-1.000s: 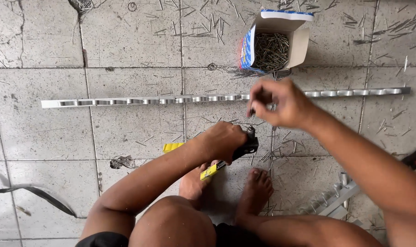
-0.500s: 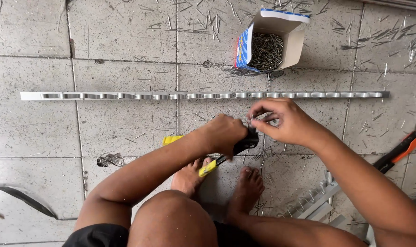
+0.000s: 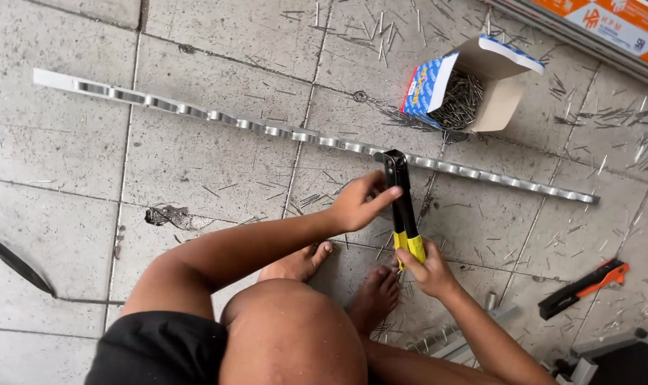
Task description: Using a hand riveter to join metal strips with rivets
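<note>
A: Where's the tool?

B: We see the black hand riveter with yellow-sleeved handles (image 3: 404, 214) standing nearly upright, head down on the long silver perforated metal strip (image 3: 195, 113). The strip runs across the grey tiled floor (image 3: 195, 171) from the far left edge toward the right side.

A: Grip?

B: Right hand (image 3: 429, 272) is closed around the yellow handle ends, low on the tool. Left hand (image 3: 358, 203) is curled against the black upper part of the handles, thumb stretched toward them. We can't tell how firmly it clamps.

A: What's around it?

B: An open cardboard box of rivets, white and blue (image 3: 466, 85), lies on its side just beyond the strip, toward the far right corner, with rivets spilling out. Loose spent rivet pins (image 3: 609, 117) are scattered over the tiles, thickest near the box and along the right side. A black and orange hand tool (image 3: 582, 286) lies well apart at the right edge. A dark curved strap (image 3: 13, 262) is at the left edge.

A: Anything in the way?

B: Two bare feet (image 3: 374, 296) sit on the tiles just near of the riveter. A bent knee (image 3: 288, 335) fills the near edge. Some pale metal brackets (image 3: 473, 331) lie beside the right forearm, partly hidden by it.
</note>
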